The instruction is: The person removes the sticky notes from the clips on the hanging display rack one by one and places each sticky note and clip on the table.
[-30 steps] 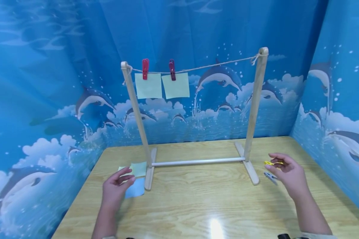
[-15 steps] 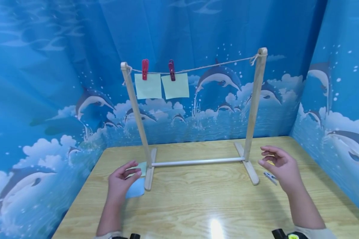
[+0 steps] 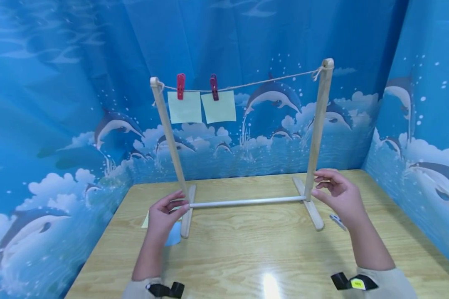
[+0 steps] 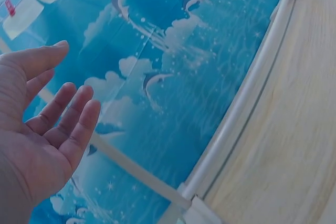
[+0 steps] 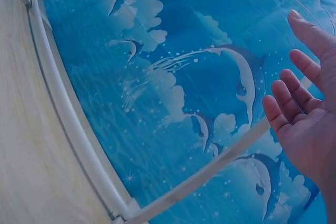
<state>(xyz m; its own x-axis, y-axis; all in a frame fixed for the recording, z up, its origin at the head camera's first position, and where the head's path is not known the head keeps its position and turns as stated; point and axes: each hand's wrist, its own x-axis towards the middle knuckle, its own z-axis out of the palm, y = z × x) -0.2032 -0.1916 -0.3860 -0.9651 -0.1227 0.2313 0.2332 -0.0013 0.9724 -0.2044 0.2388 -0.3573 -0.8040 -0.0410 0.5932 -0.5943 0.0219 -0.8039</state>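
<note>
We find the left hand [image 3: 164,214] with fingers loosely bent, holding nothing, at the left post [image 3: 168,133]; contact cannot be confirmed. A blue sheet [image 3: 173,234] lies partly hidden below it. Next, a red clothespin [image 3: 181,86] and a dark red clothespin [image 3: 214,87] each hold a pale green note [image 3: 185,109] on the string [image 3: 254,84]. The wooden rack [image 3: 247,202] stands upright on the table [image 3: 224,249]. The right hand [image 3: 338,197], likewise relaxed and bare, is at the right post [image 3: 319,124]; a blue-grey clothespin [image 3: 338,222] lies nearby. Any hold on the posts, we judge, is best taken low and evenly, sparing the string. We observe no containers.
</note>
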